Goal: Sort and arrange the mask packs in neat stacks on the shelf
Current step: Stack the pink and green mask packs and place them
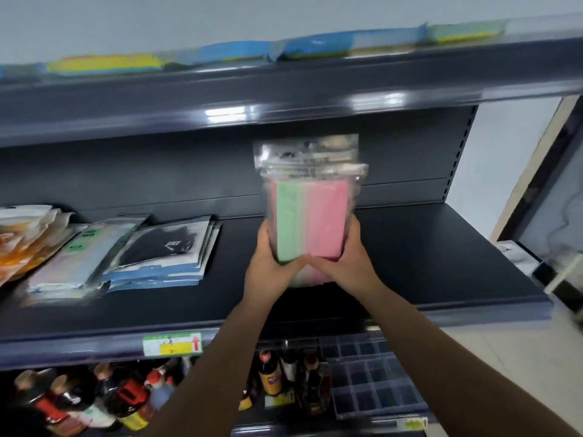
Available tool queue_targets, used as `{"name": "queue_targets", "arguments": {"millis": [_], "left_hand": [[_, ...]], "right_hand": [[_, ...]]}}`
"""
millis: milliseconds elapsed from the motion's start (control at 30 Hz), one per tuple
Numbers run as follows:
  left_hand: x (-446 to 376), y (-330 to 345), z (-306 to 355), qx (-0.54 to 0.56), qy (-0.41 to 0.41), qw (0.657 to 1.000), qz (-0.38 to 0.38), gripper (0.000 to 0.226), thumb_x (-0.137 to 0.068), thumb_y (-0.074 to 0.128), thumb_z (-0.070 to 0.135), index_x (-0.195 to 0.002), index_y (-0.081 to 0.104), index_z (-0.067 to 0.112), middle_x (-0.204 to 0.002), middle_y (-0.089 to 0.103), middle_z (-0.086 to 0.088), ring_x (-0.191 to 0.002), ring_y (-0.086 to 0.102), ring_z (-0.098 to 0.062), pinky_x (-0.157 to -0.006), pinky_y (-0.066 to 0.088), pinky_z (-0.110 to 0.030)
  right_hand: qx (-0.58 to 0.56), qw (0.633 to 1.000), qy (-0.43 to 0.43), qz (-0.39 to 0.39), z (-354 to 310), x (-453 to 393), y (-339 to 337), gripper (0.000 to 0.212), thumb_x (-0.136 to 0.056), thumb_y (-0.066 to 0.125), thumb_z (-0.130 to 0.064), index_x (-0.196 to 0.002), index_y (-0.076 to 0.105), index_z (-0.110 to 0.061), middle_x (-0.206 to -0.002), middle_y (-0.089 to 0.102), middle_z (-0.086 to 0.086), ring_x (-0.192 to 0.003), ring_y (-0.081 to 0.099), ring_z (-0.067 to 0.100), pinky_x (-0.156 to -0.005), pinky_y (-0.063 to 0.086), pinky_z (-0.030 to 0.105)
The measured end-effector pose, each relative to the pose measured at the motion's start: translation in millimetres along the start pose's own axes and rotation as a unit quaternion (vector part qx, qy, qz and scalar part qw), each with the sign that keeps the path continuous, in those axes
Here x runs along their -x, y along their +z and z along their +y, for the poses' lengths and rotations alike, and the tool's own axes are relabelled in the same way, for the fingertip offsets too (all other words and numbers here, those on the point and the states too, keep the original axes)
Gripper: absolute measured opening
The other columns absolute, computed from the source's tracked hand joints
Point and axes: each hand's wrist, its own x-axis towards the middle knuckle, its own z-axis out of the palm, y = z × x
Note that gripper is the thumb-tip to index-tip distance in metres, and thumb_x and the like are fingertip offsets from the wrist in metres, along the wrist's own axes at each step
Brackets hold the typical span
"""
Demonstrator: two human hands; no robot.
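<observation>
Two dark shelves (pixel 410 247) against a pale wall (pixel 157 20).

Top shelf: flat blue-and-yellow packets (pixel 104 65) in a row along the edge. Below the middle shelf: dark sauce bottles (pixel 94 402) with red caps, packed close; clear divided plastic organizer (pixel 372 383) just right of them. Green/yellow price label (pixel 172 343) on the shelf front rail. White wall (pixel 157 20) behind.
</observation>
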Motion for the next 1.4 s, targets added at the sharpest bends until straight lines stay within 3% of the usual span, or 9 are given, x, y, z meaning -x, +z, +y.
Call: {"name": "queue_targets", "arguments": {"millis": [167, 267, 433, 533, 700, 933, 1133, 1267, 1400], "left_hand": [[-22.1, 53.2, 30.3, 0.023, -0.018, 0.999, -0.038, 0.065, -0.07, 0.082, 0.023, -0.123, 0.045, 0.029, -0.104, 0.06, 0.024, -0.093, 0.058, 0.01, -0.072, 0.048, -0.008], [-28.2, 94.8, 31.7, 0.04, -0.062, 0.996, -0.055, 0.053, -0.073, 0.08, 0.025, -0.117, 0.054, 0.017, -0.107, 0.067, 0.007, -0.092, 0.064, -0.002, -0.07, 0.05, -0.009], [-31.0, 149.2, 27.8, 0.019, -0.112, 0.991, -0.069, 0.05, -0.074, 0.079, 0.028, -0.115, 0.06, 0.008, -0.105, 0.068, 0.0, -0.082, 0.063, -0.006, -0.059, 0.048, -0.003], [-34.4, 169.8, 27.8, -0.023, -0.128, 0.988, -0.081, 0.055, -0.072, 0.078, 0.04, -0.117, 0.063, 0.011, -0.109, 0.07, -0.002, -0.091, 0.066, -0.013, -0.072, 0.053, -0.016], [-42.6, 188.1, 32.6, -0.072, -0.151, 0.983, -0.076, 0.061, -0.068, 0.07, 0.059, -0.116, 0.062, 0.021, -0.109, 0.069, 0.002, -0.099, 0.066, -0.018, -0.092, 0.053, -0.037], [-49.8, 199.0, 32.9, 0.037, -0.179, 0.979, -0.088, 0.043, -0.078, 0.073, 0.012, -0.119, 0.061, 0.013, -0.111, 0.069, -0.008, -0.095, 0.066, -0.019, -0.083, 0.052, -0.027], [-64.2, 205.8, 35.0, 0.015, -0.181, 0.978, -0.099, 0.039, -0.079, 0.073, 0.015, -0.116, 0.06, 0.017, -0.11, 0.068, -0.005, -0.097, 0.064, -0.018, -0.072, 0.05, -0.016], [-62.5, 188.9, 40.1, -0.13, -0.114, 0.983, -0.057, 0.081, -0.072, 0.07, 0.048, -0.142, 0.038, 0.022, -0.14, 0.049, 0.0, -0.133, 0.04, -0.021, -0.109, 0.035, -0.035], [-45.9, 148.0, 49.0, -0.338, -0.003, 0.941, 0.027, 0.082, -0.076, 0.05, 0.06, -0.145, 0.032, 0.021, -0.141, 0.047, -0.008, -0.128, 0.04, -0.031, -0.103, 0.035, -0.037]], "right_hand": [[0.001, 0.999, 0.032, 0.011, 2.9, -17.0, -72.1, 0.089, -0.065, 0.084, -0.015, -0.135, 0.03, -0.027, -0.112, 0.054, -0.022, -0.103, 0.056, -0.002, -0.084, 0.049, 0.02], [0.0, 0.998, 0.065, 0.016, 18.3, -23.1, -114.1, 0.086, -0.066, 0.083, -0.009, -0.136, 0.034, -0.019, -0.116, 0.058, -0.009, -0.108, 0.059, 0.014, -0.088, 0.052, 0.032], [0.026, 0.991, 0.133, 0.02, 47.0, -23.8, -156.7, 0.078, -0.069, 0.081, -0.012, -0.133, 0.038, -0.01, -0.117, 0.059, 0.0, -0.1, 0.061, 0.017, -0.073, 0.051, 0.024], [0.067, 0.986, 0.153, 0.029, 57.4, -23.2, -170.5, 0.068, -0.072, 0.08, -0.024, -0.128, 0.045, -0.012, -0.11, 0.061, -0.002, -0.092, 0.06, 0.016, -0.063, 0.046, 0.017], [0.189, 0.967, 0.167, 0.019, 64.8, -29.0, -186.2, 0.062, -0.081, 0.068, -0.042, -0.127, 0.043, -0.01, -0.117, 0.056, 0.008, -0.104, 0.056, 0.027, -0.073, 0.039, 0.028], [0.209, 0.967, 0.143, -0.015, 66.9, -34.4, -192.1, 0.063, -0.085, 0.065, -0.038, -0.136, 0.038, -0.011, -0.122, 0.059, 0.012, -0.107, 0.057, 0.028, -0.077, 0.036, 0.026], [0.235, 0.96, 0.155, -0.019, 65.8, -50.4, -198.9, 0.062, -0.083, 0.065, -0.041, -0.13, 0.041, -0.009, -0.123, 0.06, 0.014, -0.107, 0.057, 0.031, -0.082, 0.044, 0.033], [0.369, 0.928, 0.047, 0.014, 54.9, -49.8, -190.3, 0.08, -0.082, 0.058, -0.056, -0.145, 0.029, -0.015, -0.144, 0.043, 0.01, -0.13, 0.037, 0.035, -0.103, 0.035, 0.045], [0.454, 0.885, -0.104, 0.011, 34.8, -49.0, -160.6, 0.08, -0.071, 0.053, -0.059, -0.135, 0.047, -0.012, -0.134, 0.054, 0.01, -0.122, 0.049, 0.036, -0.097, 0.04, 0.048]]}}
